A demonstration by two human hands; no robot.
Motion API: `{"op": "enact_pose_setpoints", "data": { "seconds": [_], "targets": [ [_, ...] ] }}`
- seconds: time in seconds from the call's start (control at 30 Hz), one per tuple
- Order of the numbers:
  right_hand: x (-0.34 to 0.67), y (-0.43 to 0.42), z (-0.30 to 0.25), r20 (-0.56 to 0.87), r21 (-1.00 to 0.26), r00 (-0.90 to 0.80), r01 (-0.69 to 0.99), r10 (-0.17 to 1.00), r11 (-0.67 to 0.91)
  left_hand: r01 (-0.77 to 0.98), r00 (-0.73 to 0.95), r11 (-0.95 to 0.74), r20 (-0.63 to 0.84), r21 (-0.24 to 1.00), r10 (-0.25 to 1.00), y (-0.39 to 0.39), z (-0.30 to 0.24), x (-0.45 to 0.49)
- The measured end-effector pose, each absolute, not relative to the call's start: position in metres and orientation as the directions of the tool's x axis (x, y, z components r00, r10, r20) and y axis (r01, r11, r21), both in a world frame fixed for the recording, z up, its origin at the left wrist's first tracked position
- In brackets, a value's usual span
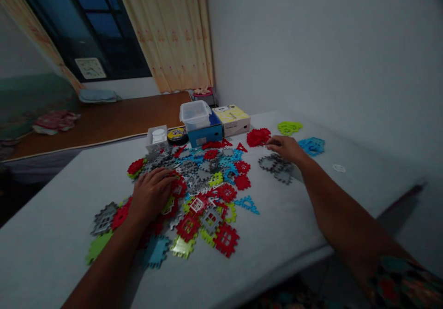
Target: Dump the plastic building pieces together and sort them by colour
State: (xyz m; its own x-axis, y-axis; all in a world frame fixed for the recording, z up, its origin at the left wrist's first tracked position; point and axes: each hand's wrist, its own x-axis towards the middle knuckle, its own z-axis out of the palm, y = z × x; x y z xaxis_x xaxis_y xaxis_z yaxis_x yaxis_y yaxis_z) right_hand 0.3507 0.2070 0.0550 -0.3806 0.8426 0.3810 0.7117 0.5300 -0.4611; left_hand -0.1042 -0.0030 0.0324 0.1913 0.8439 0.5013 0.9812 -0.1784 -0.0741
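Observation:
A heap of flat plastic interlocking tiles (204, 193) in red, grey, blue and yellow-green lies spread on a white table (55, 235). My left hand (152, 193) rests palm down on the heap's left side, fingers curled over the tiles. My right hand (285, 147) reaches far to the right, fingers bent, between a small red pile (258, 137) and a grey pile (277, 167); whether it holds a tile I cannot tell. A green pile (289, 127) and a blue pile (313, 145) lie just beyond it.
At the table's back stand a clear plastic tub (194, 114) on a blue box (206, 134), a yellow-white box (232, 119), a small white container (157, 137) and a round tin (177, 134). A wall runs along the right. A small white ring (339, 168) lies alone.

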Motion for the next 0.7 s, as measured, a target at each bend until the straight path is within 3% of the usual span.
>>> {"op": "enact_pose_setpoints", "data": {
  "seconds": [0.17, 0.33, 0.5, 0.7],
  "targets": [
    [0.481, 0.202, 0.035, 0.332, -0.389, -0.084, 0.895, 0.940, 0.217, 0.976, 0.212, -0.203, 0.507, -0.072, 0.836, 0.002, 0.030, -0.114],
    [0.570, 0.192, 0.010, 0.241, -0.339, 0.106, 0.941, 0.965, -0.019, 0.971, 0.232, -0.225, 0.495, -0.075, 0.837, 0.006, 0.027, -0.119],
    [0.575, 0.199, 0.010, 0.288, -0.291, 0.138, 0.955, 0.948, -0.051, 0.964, 0.264, -0.248, 0.498, -0.100, 0.826, 0.008, 0.024, -0.121],
    [0.525, 0.234, 0.019, 0.293, -0.229, -0.007, 0.970, 0.956, 0.077, 0.959, 0.283, -0.253, 0.483, -0.128, 0.828, 0.009, 0.022, -0.125]
  ]
}}
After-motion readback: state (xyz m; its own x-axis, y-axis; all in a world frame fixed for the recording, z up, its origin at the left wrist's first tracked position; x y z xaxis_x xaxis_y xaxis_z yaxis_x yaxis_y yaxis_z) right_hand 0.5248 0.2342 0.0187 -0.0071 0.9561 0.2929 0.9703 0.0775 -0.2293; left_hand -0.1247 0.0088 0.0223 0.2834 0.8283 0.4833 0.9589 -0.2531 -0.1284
